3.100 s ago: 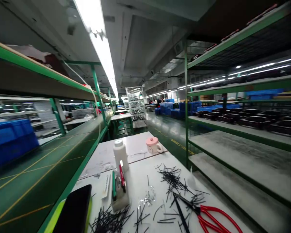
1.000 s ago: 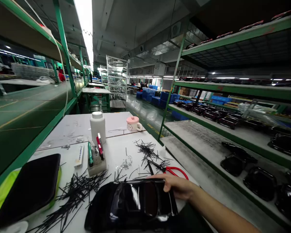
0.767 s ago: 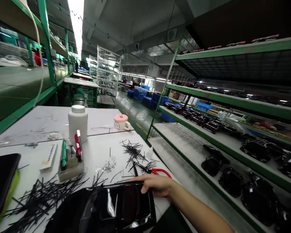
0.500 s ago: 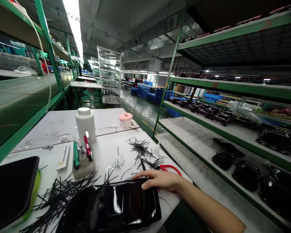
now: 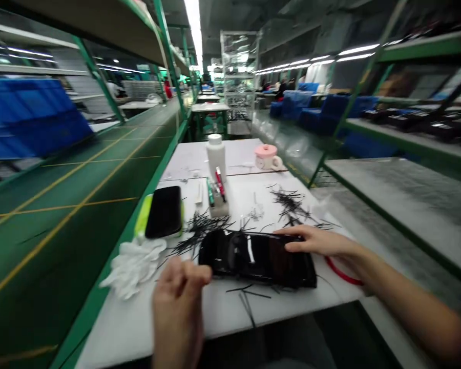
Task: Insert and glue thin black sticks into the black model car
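A glossy black model car body (image 5: 249,256) lies on the white table in front of me. My right hand (image 5: 315,240) is on its right end, thumb over the top and the longer fingers along the far edge, holding it lightly. My left hand (image 5: 180,287) is raised just left of the car, blurred, with fingers curled and the thumb pressed to them. Whatever may be in that pinch is too small to make out. Thin black strips (image 5: 200,230) lie heaped behind the car. Red-handled pliers (image 5: 343,274) are partly hidden under my right arm.
A phone (image 5: 164,211) and crumpled white gloves (image 5: 134,266) lie at left. Behind the car stand a pen holder (image 5: 218,207), white bottle (image 5: 215,156) and pink-lidded mug (image 5: 267,158). A green conveyor (image 5: 80,205) runs along the left; a rack (image 5: 403,179) stands at right.
The view has swung left and taken in more of the table. My left hand has come into sight beside the car. My right hand stays on the car body.
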`<act>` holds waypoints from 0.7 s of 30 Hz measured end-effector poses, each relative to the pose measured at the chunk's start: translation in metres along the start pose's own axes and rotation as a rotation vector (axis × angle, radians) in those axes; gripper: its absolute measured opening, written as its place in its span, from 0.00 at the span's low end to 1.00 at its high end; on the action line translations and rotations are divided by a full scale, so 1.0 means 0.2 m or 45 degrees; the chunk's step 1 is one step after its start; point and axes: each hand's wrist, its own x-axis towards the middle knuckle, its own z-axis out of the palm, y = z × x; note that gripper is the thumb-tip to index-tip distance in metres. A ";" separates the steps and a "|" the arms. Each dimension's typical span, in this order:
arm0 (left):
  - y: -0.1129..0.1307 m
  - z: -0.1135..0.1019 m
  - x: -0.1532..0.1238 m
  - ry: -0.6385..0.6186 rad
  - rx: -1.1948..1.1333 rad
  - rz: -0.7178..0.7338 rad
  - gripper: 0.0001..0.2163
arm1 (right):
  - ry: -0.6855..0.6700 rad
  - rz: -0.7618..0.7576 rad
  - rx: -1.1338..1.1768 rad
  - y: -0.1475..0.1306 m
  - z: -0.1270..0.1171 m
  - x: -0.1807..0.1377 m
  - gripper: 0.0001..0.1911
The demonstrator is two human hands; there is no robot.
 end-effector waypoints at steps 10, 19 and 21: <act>0.00 0.09 -0.05 -0.015 -0.193 -0.337 0.25 | -0.098 0.100 -0.185 0.02 -0.15 0.04 0.30; -0.02 0.02 -0.01 -0.167 0.246 -0.221 0.20 | 0.126 0.088 -0.813 0.00 -0.13 -0.03 0.31; -0.03 -0.02 0.01 -0.130 0.444 -0.102 0.18 | 0.386 0.052 -1.009 -0.01 -0.06 -0.08 0.32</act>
